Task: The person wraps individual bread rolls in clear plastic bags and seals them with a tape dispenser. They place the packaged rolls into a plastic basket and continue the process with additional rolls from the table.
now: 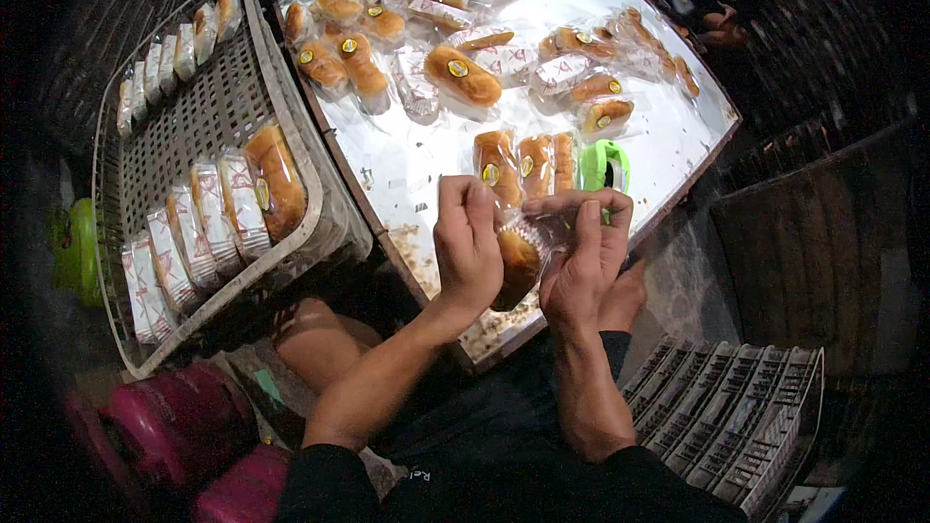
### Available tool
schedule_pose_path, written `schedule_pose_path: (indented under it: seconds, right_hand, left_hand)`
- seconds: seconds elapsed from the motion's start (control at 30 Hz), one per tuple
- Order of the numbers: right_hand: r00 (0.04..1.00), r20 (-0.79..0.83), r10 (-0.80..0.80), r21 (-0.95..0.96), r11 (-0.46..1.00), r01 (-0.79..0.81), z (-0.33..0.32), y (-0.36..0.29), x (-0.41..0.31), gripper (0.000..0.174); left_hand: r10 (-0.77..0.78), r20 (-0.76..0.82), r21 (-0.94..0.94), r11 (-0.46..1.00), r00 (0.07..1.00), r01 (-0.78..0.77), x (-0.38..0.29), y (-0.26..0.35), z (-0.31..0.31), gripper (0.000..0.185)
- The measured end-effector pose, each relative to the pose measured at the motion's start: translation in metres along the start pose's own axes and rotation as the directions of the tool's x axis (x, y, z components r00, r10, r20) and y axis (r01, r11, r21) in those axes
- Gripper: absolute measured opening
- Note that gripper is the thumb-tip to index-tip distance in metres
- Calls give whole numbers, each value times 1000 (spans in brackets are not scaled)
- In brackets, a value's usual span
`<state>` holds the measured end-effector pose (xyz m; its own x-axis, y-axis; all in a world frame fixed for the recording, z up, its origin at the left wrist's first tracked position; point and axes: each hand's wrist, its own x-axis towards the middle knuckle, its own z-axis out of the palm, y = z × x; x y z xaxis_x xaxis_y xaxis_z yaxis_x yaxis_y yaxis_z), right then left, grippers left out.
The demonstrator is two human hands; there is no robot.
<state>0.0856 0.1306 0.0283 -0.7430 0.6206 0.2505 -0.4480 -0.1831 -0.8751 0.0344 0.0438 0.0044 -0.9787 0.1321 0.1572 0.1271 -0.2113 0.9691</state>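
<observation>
A bread roll (517, 269) in a clear plastic wrapper with a white pleated liner is held between my two hands near the front corner of the table. My left hand (468, 254) is curled at its left side, thumb pressed to the forefinger. With bent forefinger and thumb, my right hand (587, 261) grips the wrapper (556, 232) on the other side. Just beyond my fingers lie several wrapped rolls in a row, among them a roll with a yellow round sticker (497, 160). Right of that row is a bright green tape dispenser (605, 165), partly hidden by my right hand.
Many wrapped rolls (465, 76) lie across the white tabletop (392, 160). To the left, a plastic crate (203, 94) holds two rows of wrapped rolls on edge. Stacked crates (719, 407) stand at lower right, magenta plastic stools (182, 414) at lower left. Another person's hand (719, 18) shows at upper right.
</observation>
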Motion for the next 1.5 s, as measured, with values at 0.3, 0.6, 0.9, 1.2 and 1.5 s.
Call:
schedule_pose_path:
  seconds: [0.3, 0.6, 0.9, 1.2, 1.5]
  right_hand:
    - [999, -32, 39, -70, 997, -41, 4, -12, 1, 14]
    - [979, -76, -189, -464, 876, 132, 2, 3, 15, 22]
    - [928, 371, -9, -604, 757, 249, 1, -10, 9, 19]
    - [878, 472, -82, -580, 721, 379, -14, -17, 21, 32]
    - [976, 117, 185, -346, 929, -134, -14, 13, -4, 69]
  left_hand:
    - [328, -31, 216, 924, 944, -314, 1, -4, 1, 26]
    - [-63, 27, -132, 989, 998, 66, -6, 13, 9, 18]
    - [163, 6, -84, 983, 987, -162, 7, -3, -9, 30]
    - [236, 166, 102, 962, 958, -255, 16, 4, -13, 29]
    - [-157, 13, -239, 959, 988, 155, 25, -10, -17, 40]
